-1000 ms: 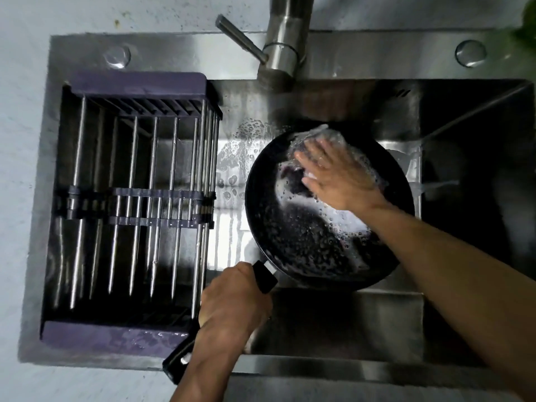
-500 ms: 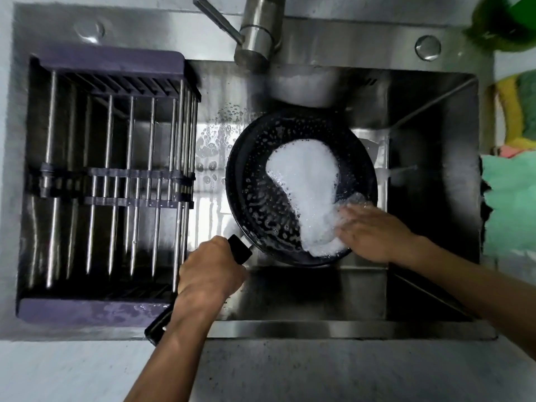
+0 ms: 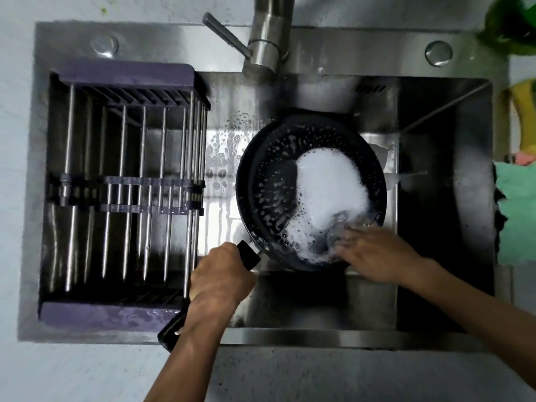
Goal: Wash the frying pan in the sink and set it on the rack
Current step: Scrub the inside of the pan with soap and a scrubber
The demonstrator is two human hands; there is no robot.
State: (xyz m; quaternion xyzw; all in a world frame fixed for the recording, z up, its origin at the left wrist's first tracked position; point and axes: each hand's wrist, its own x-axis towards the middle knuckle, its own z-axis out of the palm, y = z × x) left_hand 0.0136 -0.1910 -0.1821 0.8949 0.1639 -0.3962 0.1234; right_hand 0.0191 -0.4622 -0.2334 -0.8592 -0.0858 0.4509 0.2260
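Left hand [image 3: 220, 274] clamps the pan [image 3: 269, 181] handle; right hand [image 3: 374, 253], grip blurred, should scrub foam [image 3: 327, 181] from five o'clock around.

soapy frying pan [image 3: 269, 181] in steel sink [image 3: 304, 297]

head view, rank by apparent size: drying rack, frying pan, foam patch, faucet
1. drying rack
2. frying pan
3. foam patch
4. faucet, though cropped at the top edge and nearer the camera, so unsure against the foam.
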